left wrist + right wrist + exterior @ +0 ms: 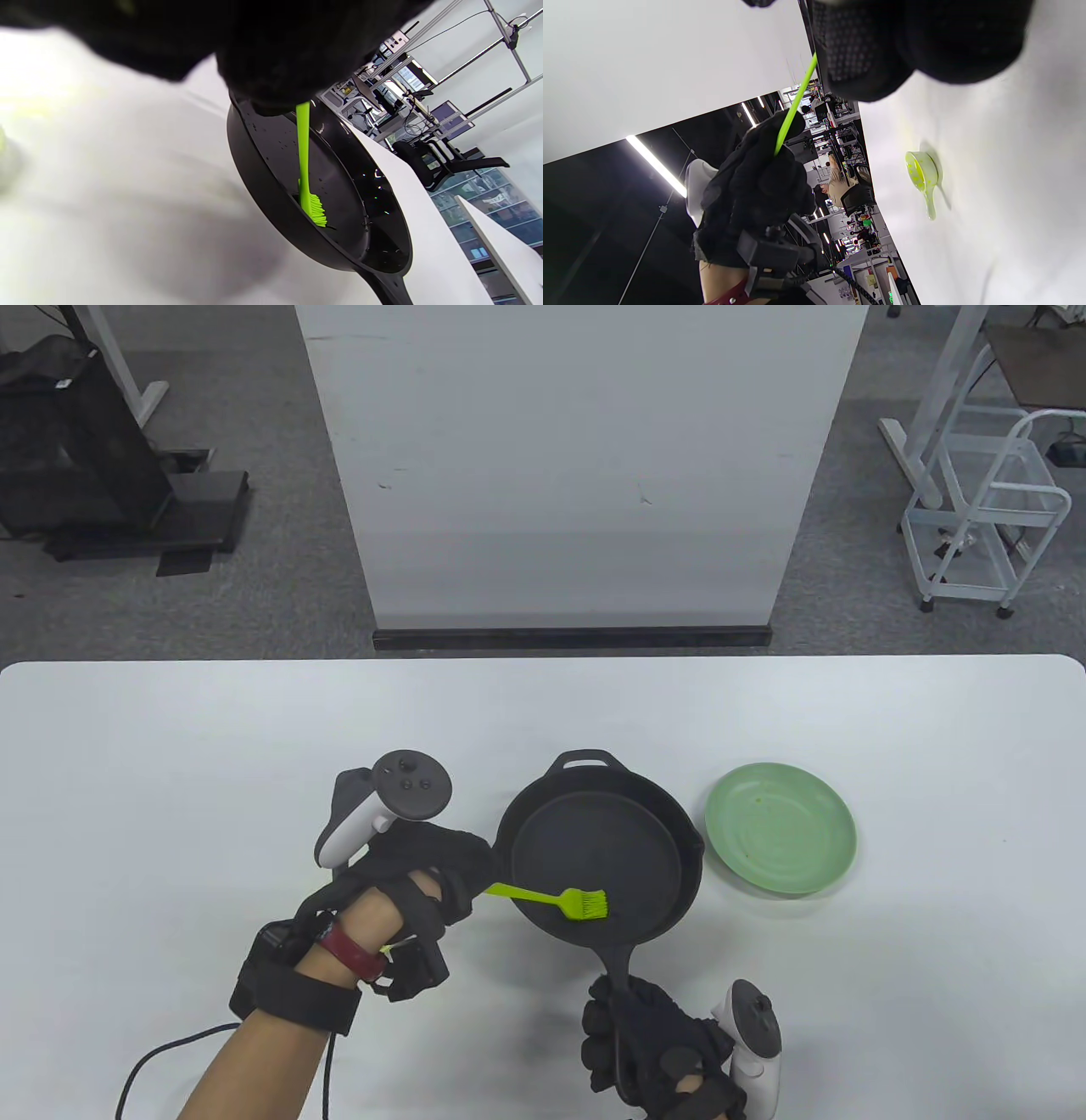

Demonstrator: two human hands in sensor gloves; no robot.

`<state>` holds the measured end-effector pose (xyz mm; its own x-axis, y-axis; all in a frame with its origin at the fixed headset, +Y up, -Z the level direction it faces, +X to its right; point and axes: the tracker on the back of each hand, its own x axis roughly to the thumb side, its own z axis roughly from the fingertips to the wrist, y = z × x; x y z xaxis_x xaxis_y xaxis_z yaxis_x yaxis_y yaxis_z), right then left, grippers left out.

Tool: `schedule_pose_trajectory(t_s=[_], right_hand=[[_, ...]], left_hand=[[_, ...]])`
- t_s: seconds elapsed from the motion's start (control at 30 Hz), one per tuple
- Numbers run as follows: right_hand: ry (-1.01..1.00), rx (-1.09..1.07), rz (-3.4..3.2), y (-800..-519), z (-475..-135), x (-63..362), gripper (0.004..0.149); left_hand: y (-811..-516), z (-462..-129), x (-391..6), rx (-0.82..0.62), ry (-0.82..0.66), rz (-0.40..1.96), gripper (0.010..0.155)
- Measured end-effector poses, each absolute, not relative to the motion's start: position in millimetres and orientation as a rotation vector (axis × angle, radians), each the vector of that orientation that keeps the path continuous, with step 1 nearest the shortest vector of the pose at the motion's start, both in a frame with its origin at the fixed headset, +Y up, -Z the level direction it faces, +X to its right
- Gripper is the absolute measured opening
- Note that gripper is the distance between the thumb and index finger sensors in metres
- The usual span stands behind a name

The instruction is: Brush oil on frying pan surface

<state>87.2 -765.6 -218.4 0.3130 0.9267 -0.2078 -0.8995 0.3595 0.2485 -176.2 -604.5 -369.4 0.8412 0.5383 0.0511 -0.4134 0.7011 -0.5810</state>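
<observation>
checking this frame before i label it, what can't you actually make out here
- Oil: the pan looks dark in the table view; the left wrist view shows only specks and glints, too small to judge coating.
- Left hand grip on the brush: the glove covers the handle end in every view.
- Right hand: cut off by the table view's bottom edge; its fingers are a close dark blur in the right wrist view.
- Plate: specks on it too small to identify.

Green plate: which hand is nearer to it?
Right. The right hand grips the pan handle, below-left of the green plate; the left hand holds the brush beyond the pan.
</observation>
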Motion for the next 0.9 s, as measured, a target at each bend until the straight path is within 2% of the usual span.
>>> schedule_pose_trajectory(t_s=[0.3, 0.43, 0.57, 0.7, 0.9], right_hand=[[0.318, 0.078, 1.211, -765, -218, 89, 0.058], [0.304, 0.071, 1.226, -766, -219, 90, 0.058], [0.309, 0.077, 1.227, -765, -218, 90, 0.058], [0.317, 0.075, 1.215, -766, -218, 89, 0.058], [0.297, 0.08, 1.222, -766, -219, 90, 0.057]], left_hand=[[-600, -363, -187, -0.591, -0.204, 0.492, 0.046], [-608, -352, -178, -0.616, -0.194, 0.339, 0.049], [-614, -338, -176, -0.593, -0.203, 0.3, 0.05], [-628, -320, -187, -0.551, -0.225, 0.46, 0.047], [-652, -290, -215, -0.402, -0.203, 0.899, 0.048]])
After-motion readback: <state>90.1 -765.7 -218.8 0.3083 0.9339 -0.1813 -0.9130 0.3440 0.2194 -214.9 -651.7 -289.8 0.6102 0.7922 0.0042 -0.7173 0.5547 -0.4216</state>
